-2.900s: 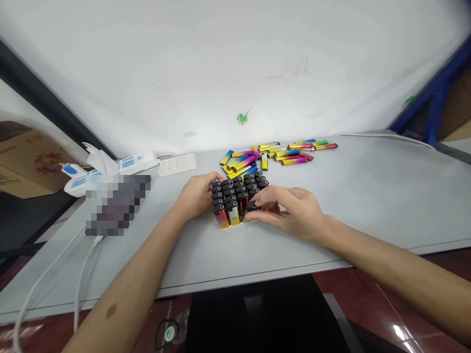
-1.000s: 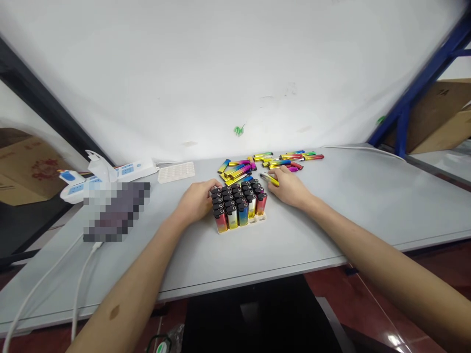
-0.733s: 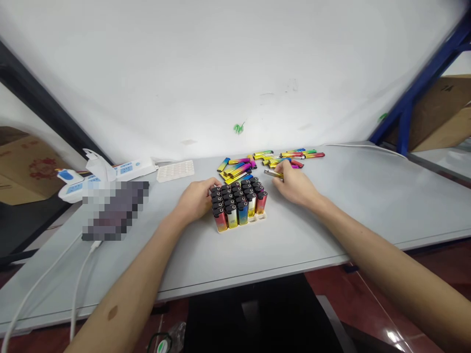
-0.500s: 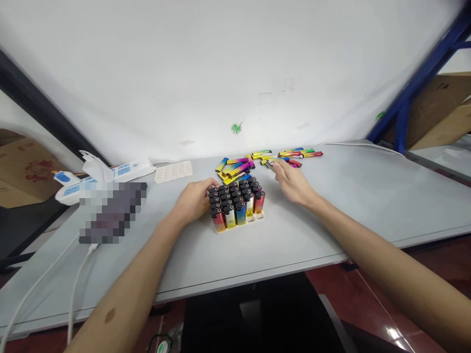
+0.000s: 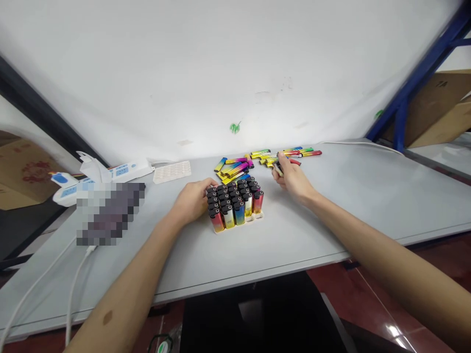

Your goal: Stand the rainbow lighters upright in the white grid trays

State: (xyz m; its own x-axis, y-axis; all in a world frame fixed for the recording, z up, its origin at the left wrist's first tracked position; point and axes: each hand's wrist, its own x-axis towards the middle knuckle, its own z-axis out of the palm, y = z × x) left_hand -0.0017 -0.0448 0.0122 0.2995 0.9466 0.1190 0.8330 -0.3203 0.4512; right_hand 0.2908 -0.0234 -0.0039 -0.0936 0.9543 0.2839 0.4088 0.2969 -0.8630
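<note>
Several upright lighters with black tops (image 5: 239, 213) stand in rows in a white tray (image 5: 240, 226), with bare slots at its front right. My left hand (image 5: 192, 200) curls round the tray's back left corner, its fingertips partly hidden behind the lighters. To the right, above the table, my right hand (image 5: 296, 180) grips a lighter (image 5: 278, 169) between thumb and fingers; most of it is covered. Just beyond that hand lie loose shiny lighters (image 5: 311, 154) in red, green, blue and yellow. Another loose pile (image 5: 233, 170), yellow and purple, lies behind the tray.
At the back left, an upturned white tray (image 5: 172, 172) lies near a power strip (image 5: 134, 170) with plugs. A blurred-out dark object (image 5: 114, 215) with a white cable (image 5: 76, 279) sits on the left. The white wall (image 5: 235, 73) bounds the table's back.
My right hand has drawn slightly right and turned, lifting a lighter from the loose pile, with the thumb now on top. The left hand stays at the tray.
</note>
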